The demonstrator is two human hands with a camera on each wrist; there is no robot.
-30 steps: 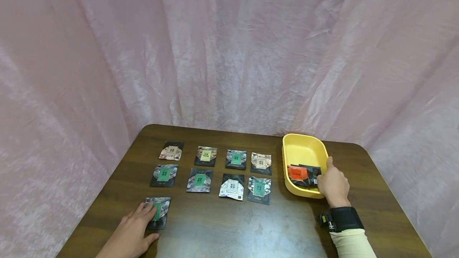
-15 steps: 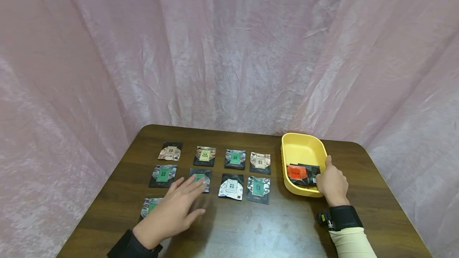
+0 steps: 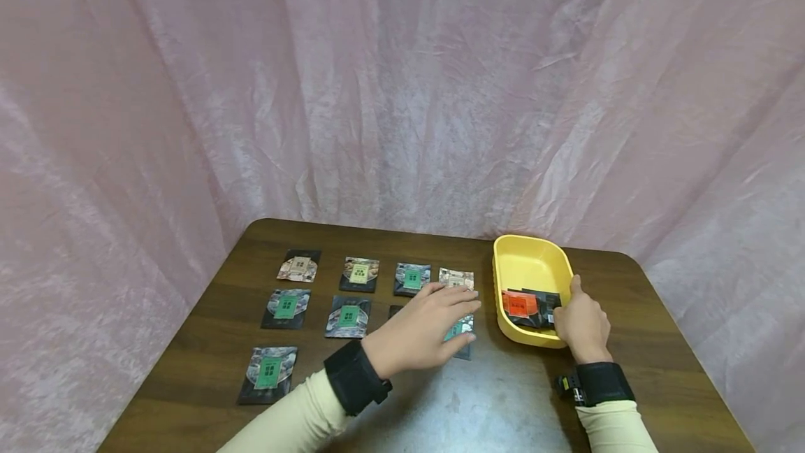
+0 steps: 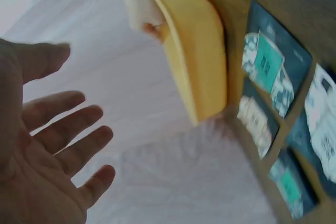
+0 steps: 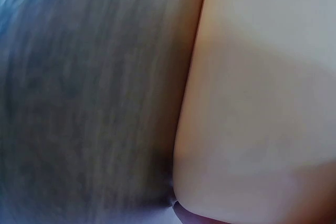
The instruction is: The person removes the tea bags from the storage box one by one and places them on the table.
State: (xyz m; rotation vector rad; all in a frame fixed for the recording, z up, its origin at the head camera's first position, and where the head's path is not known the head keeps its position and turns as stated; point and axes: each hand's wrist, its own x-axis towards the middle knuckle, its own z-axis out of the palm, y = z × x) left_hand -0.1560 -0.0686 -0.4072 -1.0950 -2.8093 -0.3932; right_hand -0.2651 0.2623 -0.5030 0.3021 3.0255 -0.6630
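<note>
My left hand [image 3: 423, 331] hovers over the right end of the packet rows, palm down, fingers straight and spread. Below it, a green-labelled sachet [image 3: 464, 348] and a beige-labelled sachet [image 3: 457, 277] are partly covered. In the left wrist view the hand's fingers [image 4: 79, 135] hold nothing. My right hand [image 3: 583, 331] grips the near right rim of a yellow plastic basket [image 3: 531, 268], with one finger stretched along the edge. Inside the basket lie a red-labelled sachet [image 3: 520, 306] and dark sachets [image 3: 550, 303]. The right wrist view is filled mostly by blurred skin.
More flat dark sachets lie in rows on the wooden table [image 3: 503, 404]: a beige one [image 3: 299, 265] at back left, a yellow-labelled one [image 3: 359, 274], and several green-labelled ones, including one at front left [image 3: 268, 375]. A pink curtain [image 3: 402, 89] hangs behind the table.
My left hand has lifted off the front left sachet and swept right across the rows toward the basket, leaving that sachet behind. The right hand and basket have stayed put.
</note>
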